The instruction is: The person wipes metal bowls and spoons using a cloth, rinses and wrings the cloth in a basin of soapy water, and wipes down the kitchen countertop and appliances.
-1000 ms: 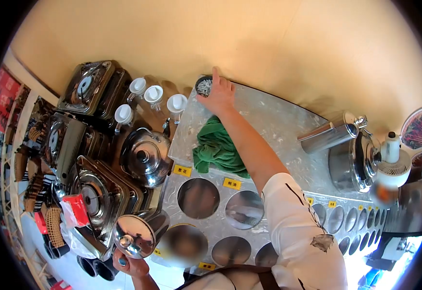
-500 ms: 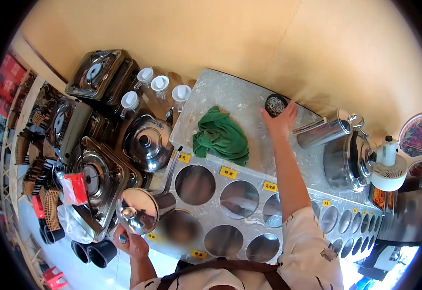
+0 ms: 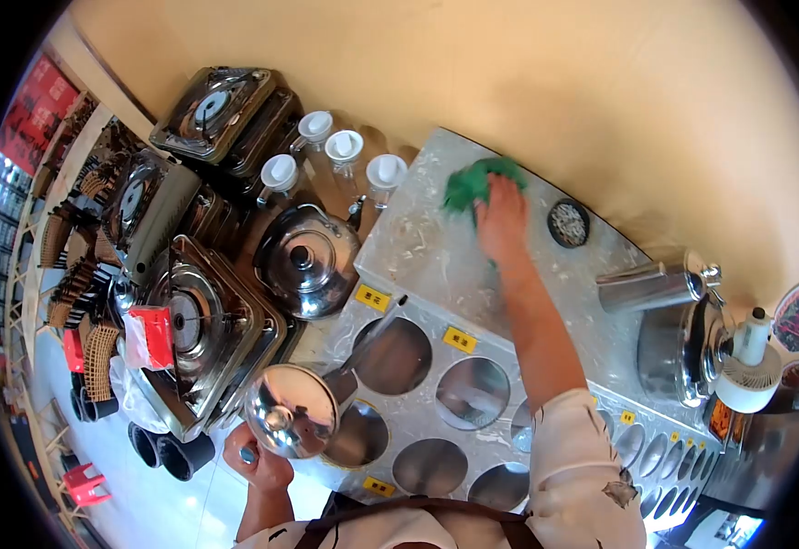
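Observation:
My right hand (image 3: 502,220) presses down on a bunched green cloth (image 3: 480,183) on the grey marbled counter (image 3: 418,220), near its back edge. To the right of that hand stands a small dark bowl (image 3: 568,223) with pale bits in it. At the lower left, my left hand (image 3: 258,462) is closed at the edge of a shiny lidded metal canister (image 3: 291,412). A long thin handle rises from behind the lid, towards the yellow labels. What exactly the left fingers grip is partly hidden by the lid.
Round wells (image 3: 473,393) with yellow labels fill the counter front. A lidded pot (image 3: 306,261), white-lidded jugs (image 3: 345,145) and stacked portable stoves (image 3: 180,320) stand left. A metal pitcher (image 3: 651,284) and a big pot (image 3: 674,343) stand right. The wall borders the back.
My right hand has left the dark bowl and moved left onto the green cloth. The cloth has shifted towards the back edge. My left hand stays with the canister. The view has shifted.

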`<move>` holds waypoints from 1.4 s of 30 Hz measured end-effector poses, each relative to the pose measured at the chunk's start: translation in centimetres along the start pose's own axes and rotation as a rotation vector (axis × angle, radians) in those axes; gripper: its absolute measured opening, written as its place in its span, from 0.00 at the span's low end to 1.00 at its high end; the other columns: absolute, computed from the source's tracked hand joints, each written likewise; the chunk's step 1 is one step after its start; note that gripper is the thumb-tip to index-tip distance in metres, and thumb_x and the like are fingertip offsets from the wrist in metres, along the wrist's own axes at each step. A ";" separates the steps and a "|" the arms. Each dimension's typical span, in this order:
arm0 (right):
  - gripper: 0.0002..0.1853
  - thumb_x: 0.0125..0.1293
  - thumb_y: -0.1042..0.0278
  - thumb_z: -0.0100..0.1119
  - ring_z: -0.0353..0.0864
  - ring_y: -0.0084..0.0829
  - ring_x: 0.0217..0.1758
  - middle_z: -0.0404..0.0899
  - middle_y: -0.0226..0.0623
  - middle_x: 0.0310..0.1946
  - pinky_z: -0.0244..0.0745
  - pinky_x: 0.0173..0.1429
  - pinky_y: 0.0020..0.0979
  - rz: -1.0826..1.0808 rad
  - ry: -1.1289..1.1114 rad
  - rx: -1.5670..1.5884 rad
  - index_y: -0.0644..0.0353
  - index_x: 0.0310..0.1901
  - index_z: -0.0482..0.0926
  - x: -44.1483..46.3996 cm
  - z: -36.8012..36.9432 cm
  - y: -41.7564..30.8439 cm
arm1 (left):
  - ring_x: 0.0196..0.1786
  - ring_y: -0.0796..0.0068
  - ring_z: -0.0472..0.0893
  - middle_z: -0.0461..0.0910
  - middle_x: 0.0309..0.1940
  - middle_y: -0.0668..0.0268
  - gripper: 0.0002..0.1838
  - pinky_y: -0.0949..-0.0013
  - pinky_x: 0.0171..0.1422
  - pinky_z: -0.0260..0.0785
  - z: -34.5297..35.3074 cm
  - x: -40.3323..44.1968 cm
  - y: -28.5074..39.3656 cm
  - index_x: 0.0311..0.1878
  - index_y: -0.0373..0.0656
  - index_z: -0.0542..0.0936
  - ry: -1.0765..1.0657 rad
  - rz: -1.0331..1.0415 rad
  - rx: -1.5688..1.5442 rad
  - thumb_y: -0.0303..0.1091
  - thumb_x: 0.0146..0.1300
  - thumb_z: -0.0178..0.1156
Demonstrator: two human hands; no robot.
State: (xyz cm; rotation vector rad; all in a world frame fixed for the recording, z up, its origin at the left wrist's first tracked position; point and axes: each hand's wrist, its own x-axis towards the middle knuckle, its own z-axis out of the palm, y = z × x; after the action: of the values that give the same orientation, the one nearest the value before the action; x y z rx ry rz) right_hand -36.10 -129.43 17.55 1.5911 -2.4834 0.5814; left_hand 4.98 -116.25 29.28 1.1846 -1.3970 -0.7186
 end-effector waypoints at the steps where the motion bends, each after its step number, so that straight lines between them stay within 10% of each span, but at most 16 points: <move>1: 0.28 0.63 0.57 0.47 0.55 0.42 0.68 0.61 0.42 0.62 0.45 0.69 0.46 0.099 0.042 -0.062 0.56 0.63 0.58 1.9 0.9 -0.2 | 0.19 0.81 0.65 0.70 0.14 0.66 0.13 0.76 0.22 0.53 -0.5 0.1 -0.5 0.20 0.33 0.71 -0.024 0.018 0.037 0.32 0.56 0.55; 5: 0.28 0.65 0.53 0.43 0.54 0.41 0.68 0.60 0.43 0.63 0.46 0.69 0.46 0.247 -0.042 -0.139 0.57 0.63 0.59 6.6 1.9 -4.4 | 0.17 0.78 0.66 0.70 0.14 0.64 0.13 0.75 0.21 0.54 -1.8 0.5 -1.6 0.21 0.33 0.72 -0.018 0.016 0.084 0.33 0.55 0.54; 13: 0.23 0.65 0.59 0.44 0.55 0.38 0.68 0.61 0.39 0.63 0.47 0.69 0.43 -0.479 -0.206 0.171 0.58 0.59 0.65 2.0 2.5 -11.3 | 0.19 0.82 0.64 0.70 0.15 0.67 0.10 0.77 0.22 0.52 -2.8 0.5 -1.2 0.22 0.32 0.72 -0.001 -0.001 0.092 0.29 0.55 0.52; 21: 0.18 0.51 0.70 0.54 0.60 0.38 0.64 0.65 0.30 0.60 0.55 0.65 0.43 -0.721 -0.124 0.280 0.53 0.47 0.75 -9.6 -3.0 -13.1 | 0.19 0.86 0.64 0.70 0.18 0.70 0.11 0.80 0.21 0.51 -3.0 -1.3 0.5 0.31 0.32 0.74 -0.060 -0.030 -0.038 0.33 0.61 0.51; 36: 0.16 0.45 0.71 0.54 0.62 0.44 0.62 0.66 0.37 0.60 0.57 0.63 0.47 -0.558 -0.215 -0.031 0.53 0.38 0.81 -25.4 -16.0 11.9 | 0.19 0.88 0.63 0.71 0.20 0.71 0.10 0.83 0.21 0.51 -3.5 -4.2 3.6 0.33 0.35 0.75 -0.081 -0.056 -0.205 0.34 0.63 0.53; 42: 0.15 0.46 0.69 0.55 0.55 0.46 0.67 0.61 0.42 0.63 0.50 0.68 0.48 -0.566 -0.322 -0.099 0.47 0.38 0.83 -22.5 -14.0 8.4 | 0.19 0.85 0.68 0.75 0.23 0.67 0.08 0.83 0.18 0.57 -4.6 -2.2 1.7 0.35 0.36 0.74 -0.054 0.011 -0.213 0.31 0.64 0.51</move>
State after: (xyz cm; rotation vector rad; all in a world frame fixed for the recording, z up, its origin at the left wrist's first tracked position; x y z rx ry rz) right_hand -35.21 -101.91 21.21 2.3561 -2.0350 0.1256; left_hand 8.75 -112.80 31.04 0.9964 -1.3340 -0.8737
